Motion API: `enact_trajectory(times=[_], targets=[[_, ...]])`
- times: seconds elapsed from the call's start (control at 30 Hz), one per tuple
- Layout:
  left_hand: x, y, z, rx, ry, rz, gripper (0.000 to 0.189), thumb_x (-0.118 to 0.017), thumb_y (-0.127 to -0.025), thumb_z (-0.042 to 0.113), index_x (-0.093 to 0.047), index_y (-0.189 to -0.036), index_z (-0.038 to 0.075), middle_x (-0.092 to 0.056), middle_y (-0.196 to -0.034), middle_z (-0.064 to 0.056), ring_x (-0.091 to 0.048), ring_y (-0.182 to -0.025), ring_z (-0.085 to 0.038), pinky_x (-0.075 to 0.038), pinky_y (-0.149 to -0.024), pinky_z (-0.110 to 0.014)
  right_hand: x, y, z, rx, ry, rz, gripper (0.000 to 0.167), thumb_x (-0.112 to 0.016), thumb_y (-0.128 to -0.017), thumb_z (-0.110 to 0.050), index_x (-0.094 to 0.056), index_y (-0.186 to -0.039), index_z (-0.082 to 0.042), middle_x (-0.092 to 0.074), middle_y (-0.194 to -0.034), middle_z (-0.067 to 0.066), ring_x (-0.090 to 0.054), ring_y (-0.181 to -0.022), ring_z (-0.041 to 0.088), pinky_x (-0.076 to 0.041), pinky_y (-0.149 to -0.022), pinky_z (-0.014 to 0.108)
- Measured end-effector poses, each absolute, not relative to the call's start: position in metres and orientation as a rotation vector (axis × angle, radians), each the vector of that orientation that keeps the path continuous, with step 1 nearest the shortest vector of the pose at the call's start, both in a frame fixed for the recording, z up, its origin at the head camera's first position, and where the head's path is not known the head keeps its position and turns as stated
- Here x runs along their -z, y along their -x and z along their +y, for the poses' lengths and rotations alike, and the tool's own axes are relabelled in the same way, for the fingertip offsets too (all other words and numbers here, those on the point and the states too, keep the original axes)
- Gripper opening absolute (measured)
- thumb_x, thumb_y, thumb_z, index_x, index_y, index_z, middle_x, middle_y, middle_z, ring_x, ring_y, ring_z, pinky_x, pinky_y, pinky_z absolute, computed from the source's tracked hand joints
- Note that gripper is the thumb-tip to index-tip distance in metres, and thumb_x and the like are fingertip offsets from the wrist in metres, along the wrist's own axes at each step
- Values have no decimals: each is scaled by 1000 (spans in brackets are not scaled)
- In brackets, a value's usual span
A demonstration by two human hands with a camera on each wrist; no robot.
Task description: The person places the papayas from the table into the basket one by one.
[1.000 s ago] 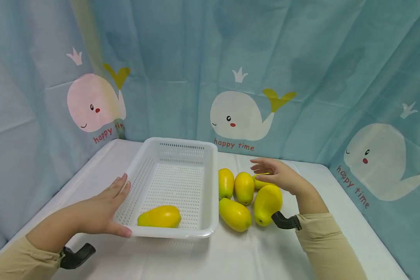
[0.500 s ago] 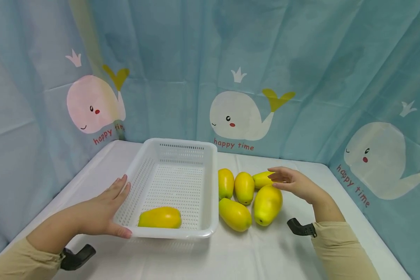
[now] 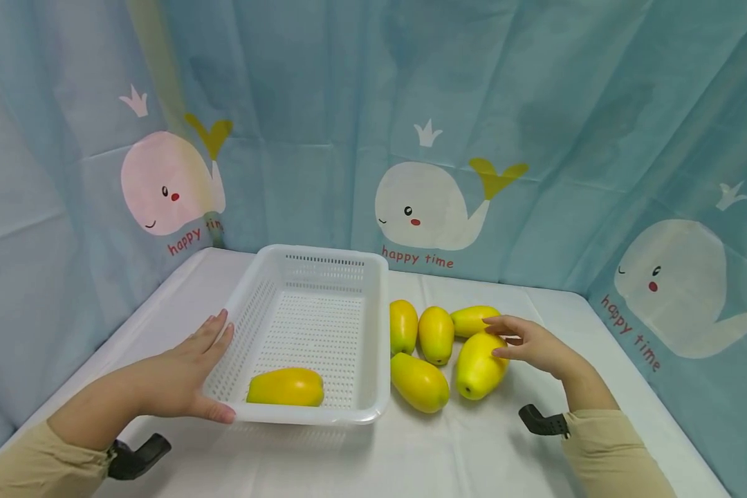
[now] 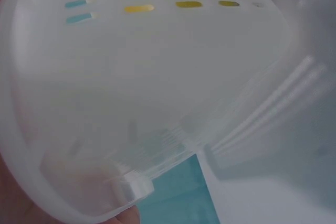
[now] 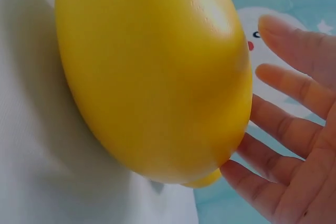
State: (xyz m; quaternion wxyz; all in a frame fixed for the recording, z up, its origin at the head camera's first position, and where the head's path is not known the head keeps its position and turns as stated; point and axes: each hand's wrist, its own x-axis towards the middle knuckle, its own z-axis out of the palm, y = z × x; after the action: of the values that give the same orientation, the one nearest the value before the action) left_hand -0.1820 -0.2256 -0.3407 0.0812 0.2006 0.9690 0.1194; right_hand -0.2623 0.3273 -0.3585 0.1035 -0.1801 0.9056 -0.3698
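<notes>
My left hand lies with spread, straight fingers against the left rim of a white perforated plastic basket, its thumb along the front rim near the corner. One yellow papaya rests inside, at the basket's front. On the right, my right hand is at the upper right side of a larger papaya on the table. In the right wrist view, the loosely spread fingers are beside that papaya; the lower ones meet its edge, though contact is hard to tell.
Several other papayas lie between the basket and my right hand: one at the back, one upright-looking, one against the basket wall and one in front. A white cloth covers the table; whale-print curtains enclose it.
My right hand has moved right and toward me, from over the back papaya to the larger one. That papaya has rolled and shifted slightly right. The left hand stays on the basket.
</notes>
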Motion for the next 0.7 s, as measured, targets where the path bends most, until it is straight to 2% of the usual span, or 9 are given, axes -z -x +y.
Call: enact_trajectory(times=[0.33,0.7], targets=[[340,181,-225,-360,-590,2898,134,-66,-51,74,-11,-143,-7,8,-151,-22,-4,-136,-43,-22,-97,-62,360,253,337,1003,558,2740,63,-73,-77,-30,-49,-130,-9,-48,-131,14,-43,-119,38,-34,-96,57],[340,180,-224,-376,-600,2897,133,-67,-51,73,-12,-143,-7,7,-150,-23,-4,-136,-43,-21,-97,-63,367,247,340,1007,466,2681,63,-73,-76,-31,-48,-131,-13,-40,-137,17,-41,-119,40,-41,-93,53]])
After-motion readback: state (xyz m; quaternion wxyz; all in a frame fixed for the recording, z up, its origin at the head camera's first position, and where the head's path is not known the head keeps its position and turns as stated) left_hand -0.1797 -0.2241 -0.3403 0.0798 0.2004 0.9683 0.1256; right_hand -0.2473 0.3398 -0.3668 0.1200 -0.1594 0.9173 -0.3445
